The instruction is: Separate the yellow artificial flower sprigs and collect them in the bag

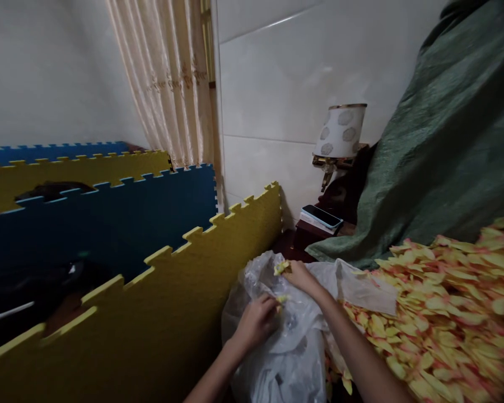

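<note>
My left hand is closed in a pinch on a small yellow petal piece over a clear plastic bag. A little farther away, my right hand is closed on another yellow petal piece at the bag's top. The crumpled bag stands between my forearms. A big heap of yellow and pink artificial petals lies to the right, touching the bag.
Yellow foam mats and blue foam mats stand on edge at the left. A small dark side table holds a phone and a lamp. A green cloth drapes at the right. A curtain hangs behind.
</note>
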{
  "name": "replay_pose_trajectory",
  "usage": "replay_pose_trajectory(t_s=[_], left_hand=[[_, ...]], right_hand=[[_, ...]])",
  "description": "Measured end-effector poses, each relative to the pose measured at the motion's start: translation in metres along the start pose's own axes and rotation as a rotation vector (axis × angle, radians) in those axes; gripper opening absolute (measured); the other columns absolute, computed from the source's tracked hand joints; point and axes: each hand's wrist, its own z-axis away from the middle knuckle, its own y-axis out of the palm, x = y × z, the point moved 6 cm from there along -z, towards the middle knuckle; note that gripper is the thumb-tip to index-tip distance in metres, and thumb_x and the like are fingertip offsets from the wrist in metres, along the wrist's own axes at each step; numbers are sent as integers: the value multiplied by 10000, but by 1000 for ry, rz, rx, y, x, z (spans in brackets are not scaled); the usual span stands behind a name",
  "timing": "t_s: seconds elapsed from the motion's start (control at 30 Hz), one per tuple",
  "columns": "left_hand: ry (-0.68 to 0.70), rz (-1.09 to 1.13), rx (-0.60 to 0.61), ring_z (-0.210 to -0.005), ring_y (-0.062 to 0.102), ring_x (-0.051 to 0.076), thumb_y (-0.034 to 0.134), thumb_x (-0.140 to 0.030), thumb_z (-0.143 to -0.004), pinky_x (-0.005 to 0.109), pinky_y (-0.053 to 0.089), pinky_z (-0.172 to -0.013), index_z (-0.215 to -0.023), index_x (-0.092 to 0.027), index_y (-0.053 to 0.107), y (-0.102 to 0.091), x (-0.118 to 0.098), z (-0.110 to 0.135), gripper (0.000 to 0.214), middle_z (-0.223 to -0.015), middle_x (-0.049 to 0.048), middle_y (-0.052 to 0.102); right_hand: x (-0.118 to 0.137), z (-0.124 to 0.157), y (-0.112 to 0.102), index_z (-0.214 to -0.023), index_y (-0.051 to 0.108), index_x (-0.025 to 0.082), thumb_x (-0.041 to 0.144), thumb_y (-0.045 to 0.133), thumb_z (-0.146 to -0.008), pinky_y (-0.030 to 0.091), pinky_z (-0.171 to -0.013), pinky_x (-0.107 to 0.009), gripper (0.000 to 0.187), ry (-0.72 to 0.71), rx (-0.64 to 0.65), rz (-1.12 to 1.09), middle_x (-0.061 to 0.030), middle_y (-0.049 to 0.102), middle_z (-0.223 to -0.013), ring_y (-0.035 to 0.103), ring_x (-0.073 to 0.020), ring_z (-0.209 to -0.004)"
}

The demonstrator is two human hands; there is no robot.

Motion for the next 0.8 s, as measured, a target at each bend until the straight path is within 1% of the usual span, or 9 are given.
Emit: replay_pose_trajectory(t_s=[0.1, 0.2, 0.33, 0.37, 0.43, 0.5, 0.6, 0.67, 0.8], left_hand=[[-106, 290, -220, -923, 633, 222, 503, -436, -865, 306, 478, -816, -907, -206, 675, -18, 3, -8, 290, -954, 76, 691], [-269, 545, -345, -856, 649, 205, 513, -540, -835, 287, 494, -746, -976, -187, 642, -19, 6, -13, 402, -940, 66, 689], [-412, 797, -253, -713, 686, 215, 528, -592, -796, 311, 526, -669, -964, -150, 691, 0, -8, -7, 500, -815, 84, 718], [-448, 888, -208, -731, 695, 228, 494, -614, -811, 328, 535, -688, -987, -148, 702, 6, -14, -2, 539, -816, 95, 726], [-525, 1081, -118, -806, 707, 252, 479, -643, -823, 355, 544, -739, -1034, -156, 709, 15, -25, 9, 578, -854, 109, 740], [-572, 1194, -85, -886, 704, 262, 579, -598, -805, 358, 541, -786, -1082, -175, 693, 19, -35, 19, 518, -934, 106, 747], [-531, 1134, -163, -891, 708, 250, 745, -454, -731, 328, 541, -781, -1099, -185, 659, 13, -42, 26, 464, -992, 91, 742], [-431, 996, -245, -818, 718, 233, 770, -441, -707, 301, 548, -721, -1027, -178, 657, 3, -45, 26, 430, -933, 79, 745], [-164, 551, -480, -580, 694, 210, 719, -465, -759, 267, 522, -501, -838, -182, 661, -43, -59, 24, 300, -705, 30, 722]], right_hand=[[17, 13, -37, -1023, 649, 152, 260, 551, -942, 533, -830, -382, 166, -26, -127, 23, -58, 685, -1012, 659, -185, -895], [49, 42, -52, -1095, 662, 157, 137, 395, -947, 477, -942, -378, 306, -108, -230, 30, -119, 681, -1134, 632, -213, -1040], [102, 91, -21, -1196, 653, 210, 78, 530, -790, 327, -1122, -365, 445, -312, -181, 33, -65, 566, -1383, 456, -218, -1316], [110, 102, -11, -1245, 626, 208, 76, 528, -787, 278, -1152, -407, 487, -342, -172, 41, -76, 529, -1422, 414, -230, -1353], [118, 119, 5, -1352, 535, 187, 73, 493, -804, 191, -1179, -494, 561, -353, -179, 82, -105, 439, -1489, 309, -253, -1418], [119, 131, 11, -1421, 445, 149, 71, 463, -811, 143, -1182, -543, 615, -342, -197, 124, -133, 379, -1519, 231, -264, -1448], [118, 142, 3, -1446, 405, 147, 112, 511, -782, 132, -1179, -569, 673, -355, -229, 157, -128, 310, -1552, 163, -288, -1464], [119, 147, -9, -1434, 426, 179, 160, 565, -760, 161, -1174, -563, 688, -375, -240, 162, -104, 255, -1576, 145, -296, -1467], [123, 154, -32, -1418, 439, 157, 305, 638, -767, 234, -1154, -538, 696, -413, -293, 167, -127, 258, -1573, 230, -299, -1444]])
